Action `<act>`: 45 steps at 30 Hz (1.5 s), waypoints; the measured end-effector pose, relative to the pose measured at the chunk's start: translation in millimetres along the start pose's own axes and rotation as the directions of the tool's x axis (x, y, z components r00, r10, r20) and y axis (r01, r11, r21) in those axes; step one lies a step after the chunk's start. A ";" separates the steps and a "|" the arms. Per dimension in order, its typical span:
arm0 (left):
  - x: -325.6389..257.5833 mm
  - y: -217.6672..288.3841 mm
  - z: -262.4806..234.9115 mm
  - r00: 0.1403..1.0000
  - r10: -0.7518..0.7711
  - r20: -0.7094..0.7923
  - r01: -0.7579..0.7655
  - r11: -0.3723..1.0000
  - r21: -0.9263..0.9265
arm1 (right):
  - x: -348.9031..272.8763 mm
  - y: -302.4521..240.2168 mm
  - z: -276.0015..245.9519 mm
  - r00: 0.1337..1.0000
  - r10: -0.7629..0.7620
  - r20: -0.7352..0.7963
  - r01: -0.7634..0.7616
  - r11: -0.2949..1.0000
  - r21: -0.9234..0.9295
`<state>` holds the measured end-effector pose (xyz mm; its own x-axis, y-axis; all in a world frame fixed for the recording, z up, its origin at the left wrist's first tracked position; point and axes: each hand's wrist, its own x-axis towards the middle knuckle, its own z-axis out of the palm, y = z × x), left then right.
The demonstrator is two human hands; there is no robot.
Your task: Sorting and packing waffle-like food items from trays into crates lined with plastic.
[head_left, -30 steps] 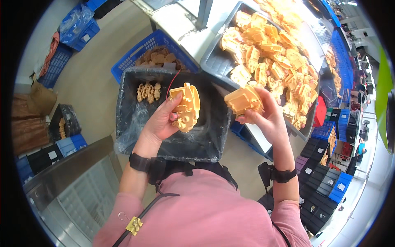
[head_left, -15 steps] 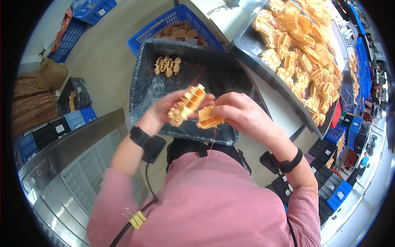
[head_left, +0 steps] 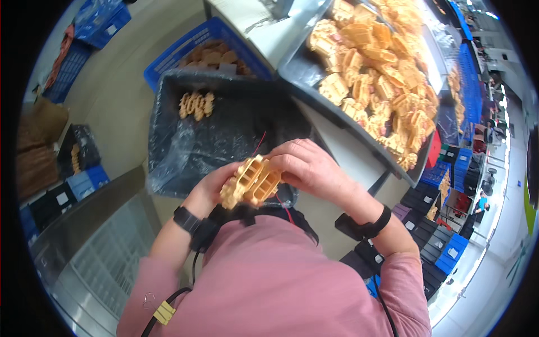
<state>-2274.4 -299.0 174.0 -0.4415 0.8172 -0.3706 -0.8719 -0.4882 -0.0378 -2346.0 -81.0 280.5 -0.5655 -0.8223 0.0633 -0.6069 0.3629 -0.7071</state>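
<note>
In front of my waist two yellow moulded plastic parts are held side by side, hollow compartments facing up. My left hand [head_left: 220, 181] is closed round the left yellow plastic part [head_left: 242, 178], its fingers mostly hidden beneath. With thumb and fingers, my right hand [head_left: 306, 167] grips the right yellow plastic part [head_left: 265, 184] at its far right edge. The two parts touch or nearly touch. A thin red strand [head_left: 259, 144] runs out beyond them, and some red shows below by my waist. Behind stands a black bin [head_left: 224, 90] lined with clear plastic, with several yellow parts [head_left: 196, 105] in a row inside.
On the white table [head_left: 348, 147] at the right, a grey tray [head_left: 314, 92] is heaped with yellow parts [head_left: 376, 73]. A blue crate [head_left: 163, 63] of brownish pieces stands behind the bin. A metal cabinet [head_left: 106, 224] is at the left; stacked dark and blue bins [head_left: 432, 247] stand at the right.
The two yellow parts have been brought together from a small gap, side by side. Both hands have come lower, nearer my waist. The view has shifted, so the surroundings sit further left.
</note>
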 end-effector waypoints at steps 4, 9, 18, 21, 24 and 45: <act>3.8 -17.2 -48.1 0.989 0.132 -0.070 -0.124 0.987 0.105 | 1.8 18.9 -44.4 0.979 0.147 -0.144 -0.165 0.979 -0.121; 16.1 13.5 -7.5 0.932 0.362 -0.011 -0.358 0.917 -0.178 | -26.1 187.0 -124.5 0.681 0.545 -0.489 -0.700 0.681 -0.215; 5.9 21.0 -5.9 0.844 0.530 -0.081 -0.534 0.818 -0.215 | -25.0 204.6 -115.9 0.512 0.640 -0.572 -0.651 0.724 0.227; 2.5 20.5 -13.1 0.824 0.554 -0.118 -0.565 0.797 -0.212 | -20.5 134.7 -108.0 0.558 0.519 -0.648 -0.345 0.855 0.387; 4.9 21.9 -5.6 0.834 0.552 0.008 -0.537 0.815 -0.219 | -21.7 75.9 -80.2 0.720 0.421 -0.552 -0.297 0.905 0.304; 25.4 15.8 -27.4 0.740 0.654 0.160 -0.602 0.749 -0.277 | 28.6 -36.0 34.2 0.792 0.549 -0.268 -0.523 0.836 0.169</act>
<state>-2293.6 -294.4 138.5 -0.9304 0.3346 -0.1499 -0.3288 -0.9423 -0.0625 -2321.3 -132.5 283.6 -0.9307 -0.3340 -0.1494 -0.1174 0.6591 -0.7428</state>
